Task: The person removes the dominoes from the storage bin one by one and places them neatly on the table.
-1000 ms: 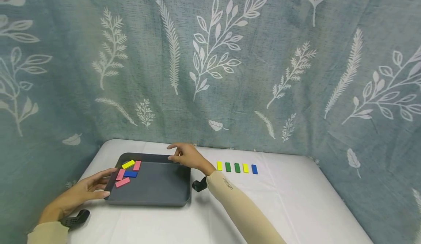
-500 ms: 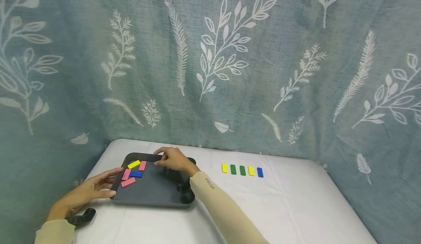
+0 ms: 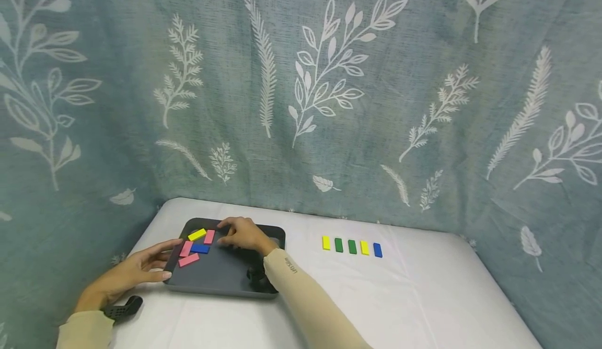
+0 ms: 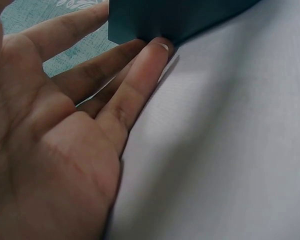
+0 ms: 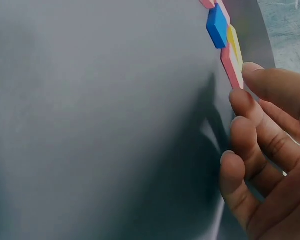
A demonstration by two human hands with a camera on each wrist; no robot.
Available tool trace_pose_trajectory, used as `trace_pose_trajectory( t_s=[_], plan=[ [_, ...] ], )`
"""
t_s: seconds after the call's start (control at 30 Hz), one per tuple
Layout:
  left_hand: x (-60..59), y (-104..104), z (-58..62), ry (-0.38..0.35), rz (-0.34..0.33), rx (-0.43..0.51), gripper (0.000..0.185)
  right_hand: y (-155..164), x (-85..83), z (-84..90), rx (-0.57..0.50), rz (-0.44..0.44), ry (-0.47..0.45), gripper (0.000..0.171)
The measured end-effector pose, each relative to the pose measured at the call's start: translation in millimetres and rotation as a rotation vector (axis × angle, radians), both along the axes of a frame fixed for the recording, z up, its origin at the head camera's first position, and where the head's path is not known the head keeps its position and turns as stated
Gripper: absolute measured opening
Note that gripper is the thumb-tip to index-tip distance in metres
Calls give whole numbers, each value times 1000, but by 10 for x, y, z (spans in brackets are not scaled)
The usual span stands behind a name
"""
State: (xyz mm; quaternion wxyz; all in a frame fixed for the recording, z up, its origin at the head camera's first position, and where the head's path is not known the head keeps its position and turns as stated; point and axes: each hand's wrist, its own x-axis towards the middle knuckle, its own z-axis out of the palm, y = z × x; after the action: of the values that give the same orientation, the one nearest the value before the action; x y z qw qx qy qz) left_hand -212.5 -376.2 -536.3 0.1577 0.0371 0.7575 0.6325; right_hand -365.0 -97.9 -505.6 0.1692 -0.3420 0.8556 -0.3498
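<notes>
A dark grey tray [image 3: 221, 276] stands on the table, with several flat rectangular blocks grouped at its left end. My left hand [image 3: 136, 273] rests against the tray's left side, fingers fairly straight; in the left wrist view its fingertips touch the outer wall [image 4: 155, 20]. Over the tray, my right hand [image 3: 246, 234] reaches toward the blocks with thumb and forefinger apart. Nearest to it lies a pink block [image 3: 209, 236], close to the fingertips in the right wrist view. Around that are a yellow block [image 3: 197, 234], a blue block [image 3: 200, 248] and two more pink blocks [image 3: 189, 260].
Right of the tray, a row of yellow [image 3: 326, 242], green [image 3: 338, 245] and blue [image 3: 378, 250] blocks lies on the white tablecloth [image 3: 357, 297]. A leaf-patterned curtain [image 3: 263, 171] hangs behind and beside the table.
My right hand has moved left from the tray's far right rim to the pink block. My left hand stays at the tray's left side. The head view has shifted slightly left.
</notes>
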Motion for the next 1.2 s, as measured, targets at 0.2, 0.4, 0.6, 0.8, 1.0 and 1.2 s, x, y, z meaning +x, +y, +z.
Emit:
trace_pose_trajectory(
  t_s=[0.2,0.4,0.6,0.8,1.0,1.2],
  plan=[
    [-13,10,-16,8,4,5,84,-50,23,-68,22,16,7,47],
    [-1,2,-35,41,-43,47,82,-87,47,-98,45,-11,33,45],
    [12,-7,-32,40,-28,36,82,-117,58,-118,56,-30,78,41],
    [15,-7,-25,27,10,-9,85,-144,85,-137,65,-59,126,42],
    [6,-21,-48,32,4,3,83,-195,121,-134,104,-111,167,42],
    [-3,-38,-39,47,-1,4,83,-231,132,-129,156,-129,205,47]
  ],
)
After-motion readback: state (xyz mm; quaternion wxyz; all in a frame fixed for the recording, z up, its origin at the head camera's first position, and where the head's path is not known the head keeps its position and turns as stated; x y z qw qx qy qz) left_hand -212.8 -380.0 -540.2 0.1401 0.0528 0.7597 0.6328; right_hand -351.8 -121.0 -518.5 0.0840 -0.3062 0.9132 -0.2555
